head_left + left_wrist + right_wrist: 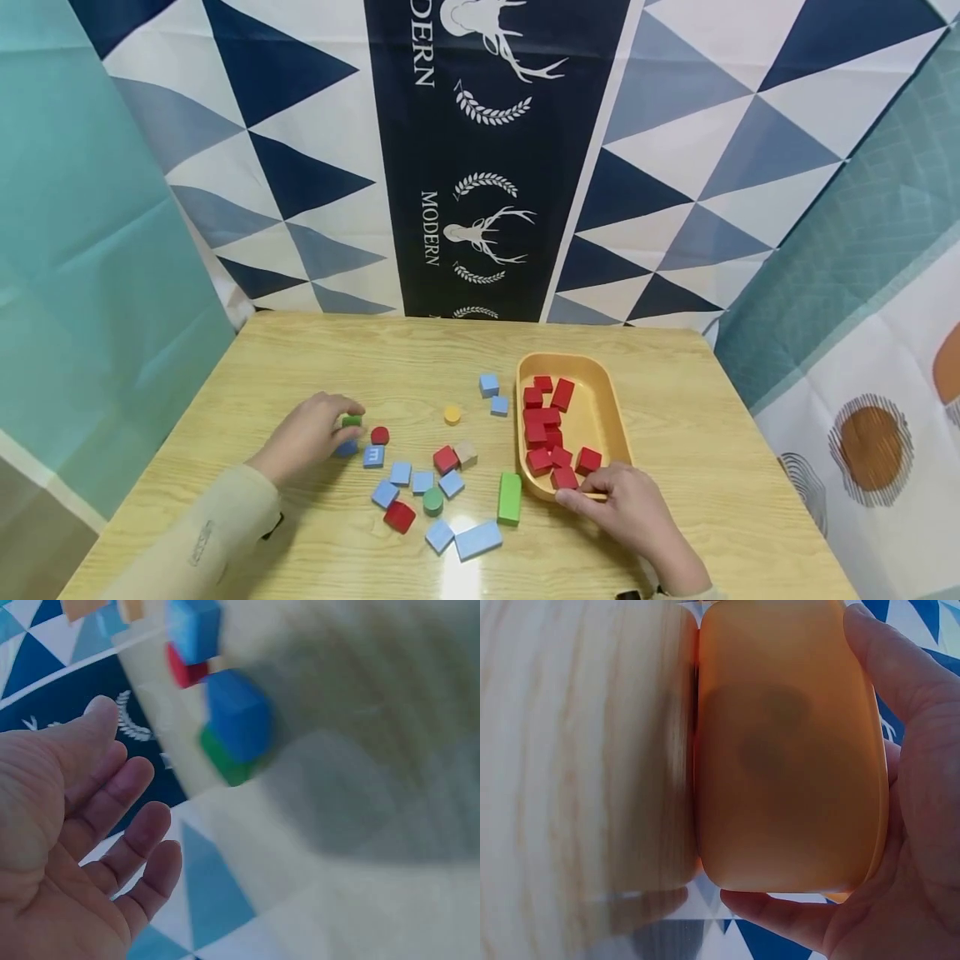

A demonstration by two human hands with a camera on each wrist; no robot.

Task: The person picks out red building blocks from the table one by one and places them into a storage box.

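Note:
My left hand [309,429] hovers at the left of the scattered toy blocks, its thumb and fingers spread either side of a green block [351,421]. A blue block [346,448] lies right beside that green one. In the left wrist view, the hand [90,825] shows a gap between its bent fingers and the blue block [238,714], with the green block [225,759] partly behind it. At the right, my right hand [630,507] grips the near right corner of an orange tray [596,408]. Several red blocks [536,432] lie in the tray; its outer wall [787,787] fills the right wrist view.
Between the hands lie several blue blocks [422,482], red pieces [399,517], a green cylinder [432,501] and a plain wooden block [466,454]. A long green block [509,499] lies close to the tray. A yellow cylinder [452,415] sits farther back on the wooden table [360,350].

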